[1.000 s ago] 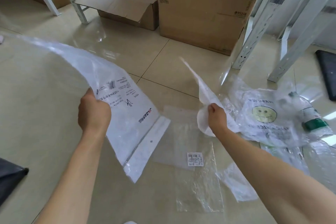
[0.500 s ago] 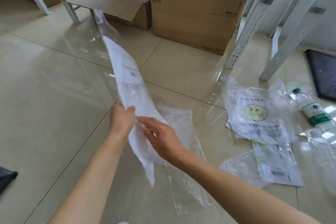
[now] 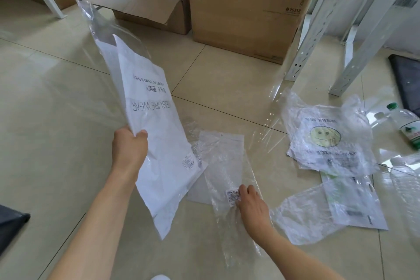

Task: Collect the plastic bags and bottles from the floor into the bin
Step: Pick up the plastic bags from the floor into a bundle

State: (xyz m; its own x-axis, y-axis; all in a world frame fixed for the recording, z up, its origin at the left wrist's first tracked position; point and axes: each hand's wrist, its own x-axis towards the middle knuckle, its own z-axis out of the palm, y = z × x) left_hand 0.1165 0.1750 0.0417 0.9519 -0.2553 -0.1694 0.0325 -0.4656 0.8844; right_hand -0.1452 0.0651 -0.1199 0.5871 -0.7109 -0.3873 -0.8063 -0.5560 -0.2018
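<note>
My left hand [image 3: 129, 150] grips a bunch of white and clear plastic bags [image 3: 154, 125] with printed text, held up off the floor. My right hand [image 3: 250, 206] lies low on a clear plastic bag [image 3: 227, 166] with a barcode sticker that rests flat on the tiles, fingers spread on it. A smiley-face bag [image 3: 327, 141] lies to the right, with more clear bags [image 3: 350, 202] below it. A bottle with a green cap and label [image 3: 406, 125] lies at the far right, beside clear bottles [image 3: 404, 177].
Cardboard boxes [image 3: 245, 11] stand at the back, one open at the left [image 3: 145, 4]. White metal shelf legs [image 3: 318, 25] rise at the right and back left. A dark object [image 3: 11, 225] sits at the left edge, another [image 3: 406, 82] at the right.
My right hand let go of the bags held by my left hand and dropped to the clear bag on the floor. The left hand's bunch now faces me flatter.
</note>
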